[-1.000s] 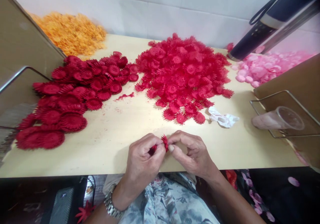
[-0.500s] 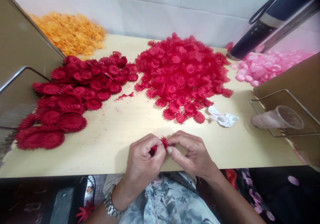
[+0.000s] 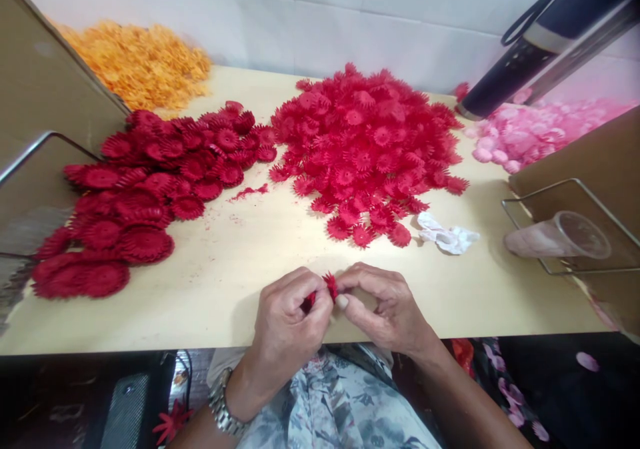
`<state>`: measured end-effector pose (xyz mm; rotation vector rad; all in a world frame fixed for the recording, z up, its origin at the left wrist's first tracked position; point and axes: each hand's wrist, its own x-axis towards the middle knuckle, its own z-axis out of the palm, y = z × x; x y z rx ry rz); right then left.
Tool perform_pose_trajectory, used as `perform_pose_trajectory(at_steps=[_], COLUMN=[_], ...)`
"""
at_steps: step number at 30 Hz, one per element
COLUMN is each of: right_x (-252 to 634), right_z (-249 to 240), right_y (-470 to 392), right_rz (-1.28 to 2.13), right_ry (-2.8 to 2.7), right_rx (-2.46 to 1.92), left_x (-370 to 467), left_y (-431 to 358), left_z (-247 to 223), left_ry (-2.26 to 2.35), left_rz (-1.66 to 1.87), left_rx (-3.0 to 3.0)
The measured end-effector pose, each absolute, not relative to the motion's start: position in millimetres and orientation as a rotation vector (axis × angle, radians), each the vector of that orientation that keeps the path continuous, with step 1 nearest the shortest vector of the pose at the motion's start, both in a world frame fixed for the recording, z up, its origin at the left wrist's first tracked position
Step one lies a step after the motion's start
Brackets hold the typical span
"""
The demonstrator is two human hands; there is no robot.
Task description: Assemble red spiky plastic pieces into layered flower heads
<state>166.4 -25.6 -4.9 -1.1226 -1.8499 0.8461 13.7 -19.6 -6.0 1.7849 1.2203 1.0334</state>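
Note:
Between my two hands, just above the front of the table [image 3: 240,289], is a small red fabric flower piece [image 3: 331,286] with pointed petals. My left hand [image 3: 290,315] is closed around part of it, and some red shows inside the curl of its fingers. The thumb and forefinger of my right hand [image 3: 383,302] pinch the piece's right side. Most of it is hidden by my fingers. Beyond my hands spreads a heap of red petal discs [image 3: 365,155]. Darker red stacked discs [image 3: 150,195] lie at the left.
Orange petals [image 3: 140,65] are piled back left, pink petals [image 3: 540,132] back right. A crumpled white tissue [image 3: 447,234] lies right of the red heap. At right, a plastic cup [image 3: 555,235] rests on its side in a wire holder. A dark cylinder [image 3: 515,69] leans above. Board panels flank both sides.
Both hands stay almost in place, with the red flower piece still held between them. The view shifts very slightly; nothing else has visibly moved.

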Motion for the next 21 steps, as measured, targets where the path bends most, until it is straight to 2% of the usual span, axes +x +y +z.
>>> perform_pose_trajectory(at_steps=[12,21], right_x=[166.5,163.8], right_z=[-5.9,-5.3], right_y=[-26.8,-26.4], right_rz=[0.857,0.863], right_ry=[-1.836,-1.782], right_rx=[-1.135,-1.187], left_x=[12.2,11.5], left_y=[-20.7,-18.1], left_z=[-6.0,-4.1], left_ry=[1.223,1.106], left_rz=[1.030,1.047], left_rx=[1.813,1.501])
